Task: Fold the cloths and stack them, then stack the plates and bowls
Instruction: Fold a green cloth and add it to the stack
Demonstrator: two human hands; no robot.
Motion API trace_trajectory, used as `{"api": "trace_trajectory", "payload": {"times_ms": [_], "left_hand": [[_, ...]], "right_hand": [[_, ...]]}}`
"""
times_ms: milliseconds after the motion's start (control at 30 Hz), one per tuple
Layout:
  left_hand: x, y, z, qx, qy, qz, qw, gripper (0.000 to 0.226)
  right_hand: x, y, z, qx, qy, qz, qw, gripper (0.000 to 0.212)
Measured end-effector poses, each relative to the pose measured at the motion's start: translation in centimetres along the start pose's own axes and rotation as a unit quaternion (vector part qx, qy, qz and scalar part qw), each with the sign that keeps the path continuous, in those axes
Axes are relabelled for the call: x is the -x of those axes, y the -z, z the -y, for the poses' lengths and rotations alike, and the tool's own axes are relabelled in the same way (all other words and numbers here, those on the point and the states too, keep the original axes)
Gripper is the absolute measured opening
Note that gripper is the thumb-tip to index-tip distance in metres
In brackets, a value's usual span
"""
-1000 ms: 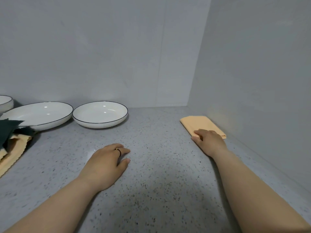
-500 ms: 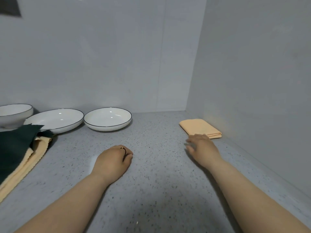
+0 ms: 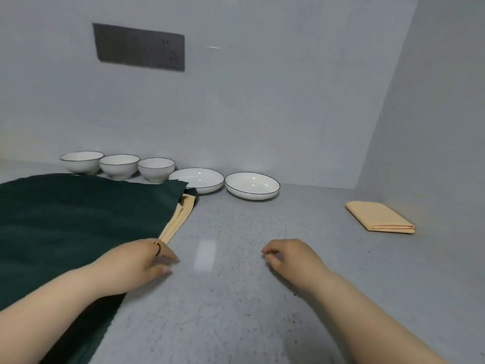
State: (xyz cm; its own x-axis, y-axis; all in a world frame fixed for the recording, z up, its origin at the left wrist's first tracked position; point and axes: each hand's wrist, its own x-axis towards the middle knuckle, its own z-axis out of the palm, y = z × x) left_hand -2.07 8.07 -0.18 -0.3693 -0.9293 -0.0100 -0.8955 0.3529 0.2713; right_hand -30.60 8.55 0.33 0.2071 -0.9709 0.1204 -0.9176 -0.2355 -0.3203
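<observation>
A folded orange cloth (image 3: 380,216) lies at the right by the side wall. A large dark green cloth (image 3: 73,219) is spread at the left, over an unfolded orange cloth (image 3: 179,219) whose edge peeks out. My left hand (image 3: 139,264) rests at the green cloth's right edge, fingers loosely apart, holding nothing I can see. My right hand (image 3: 291,256) hovers over the bare counter, fingers curled, empty. Along the back wall stand three white bowls (image 3: 119,166) and two shallow white plates (image 3: 252,185), side by side.
The grey speckled counter (image 3: 236,311) runs into a corner, with walls behind and to the right. A dark socket panel (image 3: 140,47) hangs on the back wall above the bowls.
My right hand has let go of the folded orange cloth and pulled back towards the middle. The view has swung left, bringing the green cloth and the bowls into sight.
</observation>
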Motion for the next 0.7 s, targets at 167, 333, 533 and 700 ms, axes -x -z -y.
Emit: {"api": "trace_trajectory", "payload": {"times_ms": [167,333,533,700], "left_hand": [[6.6,-0.2,5.5,-0.044,0.116,-0.045,0.991,0.049],[7.9,-1.3,6.4,-0.048,0.174,-0.044,0.983,0.052],[5.6,-1.3,6.6,-0.047,0.193,-0.04,0.979,0.053],[4.1,-1.2,6.8,-0.036,0.205,-0.032,0.978,0.055]], "right_hand": [[-1.2,-2.9,5.9,-0.028,0.06,0.028,0.997,0.028],[-1.2,-5.7,11.9,-0.045,0.143,0.075,0.986,0.029],[0.4,-7.4,17.6,-0.092,0.275,0.106,0.951,0.04],[1.0,-8.5,18.3,-0.099,0.284,0.144,0.943,0.053]]}}
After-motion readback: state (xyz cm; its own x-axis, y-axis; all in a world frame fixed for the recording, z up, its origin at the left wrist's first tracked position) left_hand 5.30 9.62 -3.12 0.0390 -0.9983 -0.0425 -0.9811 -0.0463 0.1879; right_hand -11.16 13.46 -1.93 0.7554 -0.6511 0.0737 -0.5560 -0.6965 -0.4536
